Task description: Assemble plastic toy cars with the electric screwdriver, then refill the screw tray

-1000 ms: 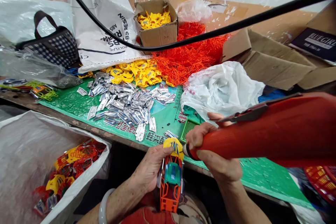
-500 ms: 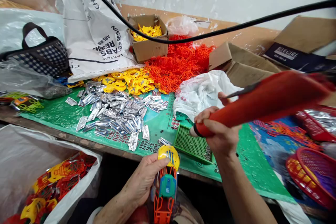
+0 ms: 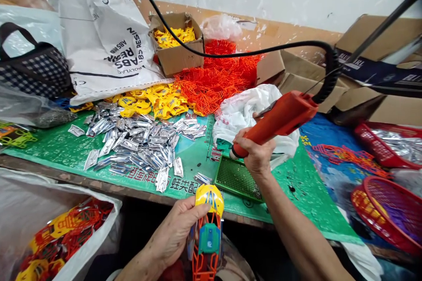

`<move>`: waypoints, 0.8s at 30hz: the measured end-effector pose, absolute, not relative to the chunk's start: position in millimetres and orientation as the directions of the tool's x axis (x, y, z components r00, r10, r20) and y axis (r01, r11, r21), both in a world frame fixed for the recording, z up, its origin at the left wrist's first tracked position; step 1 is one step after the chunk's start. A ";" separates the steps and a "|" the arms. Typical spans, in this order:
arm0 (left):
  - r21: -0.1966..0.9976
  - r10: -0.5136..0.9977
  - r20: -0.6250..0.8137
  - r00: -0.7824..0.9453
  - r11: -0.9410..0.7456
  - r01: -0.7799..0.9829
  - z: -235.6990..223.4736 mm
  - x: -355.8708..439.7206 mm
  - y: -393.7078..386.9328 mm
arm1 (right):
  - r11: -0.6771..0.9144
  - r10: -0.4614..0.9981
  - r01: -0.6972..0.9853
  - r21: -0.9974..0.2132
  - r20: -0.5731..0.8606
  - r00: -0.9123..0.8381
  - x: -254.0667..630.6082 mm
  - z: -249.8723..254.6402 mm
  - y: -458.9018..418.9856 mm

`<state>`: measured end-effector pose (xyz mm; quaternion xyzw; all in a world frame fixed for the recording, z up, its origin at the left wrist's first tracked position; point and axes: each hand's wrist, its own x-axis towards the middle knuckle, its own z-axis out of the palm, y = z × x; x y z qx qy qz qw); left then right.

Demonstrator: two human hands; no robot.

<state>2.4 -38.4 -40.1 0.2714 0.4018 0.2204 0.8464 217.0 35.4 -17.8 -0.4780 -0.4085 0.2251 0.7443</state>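
Observation:
My left hand (image 3: 180,224) grips a toy car (image 3: 209,233) by its yellow front, thumb on top; it has an orange frame and a teal block in the middle. It is held low, just off the table's near edge. In my right hand (image 3: 257,153) is a red electric screwdriver (image 3: 280,118), its dark cable leaving the rear end. The tool's tip points down and left, over a green mesh basket (image 3: 227,175). A few small dark pieces lie in the basket's right end, partly behind my right wrist. Silvery flat parts (image 3: 138,145) lie in a heap left of the basket.
Yellow shells (image 3: 151,101) and orange frames (image 3: 217,83) are piled at the back. A white plastic bag (image 3: 244,109) lies behind the basket. Lower left, a white sack (image 3: 112,224) holds finished-looking toy pieces. Red baskets (image 3: 389,215) stand at right. A black cable (image 3: 231,55) crosses above the table.
My right hand has drawn the screwdriver slightly left, and the tool now tilts more steeply, tip lower. The camera view has shifted a little to the right. My left hand keeps hold of the toy car.

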 end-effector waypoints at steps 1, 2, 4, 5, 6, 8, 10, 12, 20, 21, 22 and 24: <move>0.638 0.586 -0.556 0.589 0.755 -0.149 -39.4 2.1 -38.5 | 0.446 0.725 0.058 -0.893 0.399 0.561 216.9 -18.3 35.7; 0.639 0.581 -0.550 0.600 0.755 -0.146 -38.9 1.7 -38.8 | 0.450 0.725 0.058 -0.891 0.402 0.559 216.6 -18.9 35.9; 0.637 0.573 -0.535 0.621 0.756 -0.148 -38.3 0.4 -39.7 | 0.445 0.730 0.058 -0.894 0.399 0.555 215.9 -20.0 36.0; 0.634 0.569 -0.529 0.630 0.758 -0.153 -38.2 -0.4 -40.2 | 0.439 0.732 0.060 -0.896 0.396 0.555 215.4 -20.6 35.9; 0.629 0.566 -0.525 0.636 0.761 -0.159 -38.3 -1.1 -40.7 | 0.431 0.734 0.063 -0.900 0.391 0.555 215.1 -21.0 35.8; 0.622 0.559 -0.519 0.646 0.766 -0.162 -38.5 -2.3 -40.9 | 0.420 0.733 0.068 -0.905 0.382 0.562 214.5 -21.7 35.9; 0.621 0.554 -0.519 0.652 0.768 -0.158 -39.0 -2.6 -40.4 | 0.419 0.733 0.062 -0.906 0.377 0.566 214.3 -22.1 36.3; 0.620 0.550 -0.522 0.651 0.770 -0.153 -39.7 -2.2 -39.3 | 0.425 0.732 0.057 -0.903 0.380 0.565 214.2 -22.1 36.9; 0.611 0.568 -0.552 0.611 0.774 -0.167 -39.2 -2.1 -37.5 | 0.414 0.731 0.069 -0.908 0.377 0.568 211.9 -18.3 33.6; 0.610 0.571 -0.551 0.608 0.773 -0.173 -38.6 -2.5 -37.1 | 0.407 0.735 0.068 -0.911 0.371 0.568 211.7 -17.7 33.2; 0.609 0.574 -0.550 0.607 0.773 -0.179 -38.0 -2.7 -36.6 | 0.404 0.735 0.068 -0.912 0.368 0.569 211.6 -17.2 32.9; 0.607 0.573 -0.551 0.608 0.774 -0.180 -36.8 -2.5 -35.9 | 0.404 0.731 0.067 -0.912 0.366 0.575 211.5 -16.2 32.8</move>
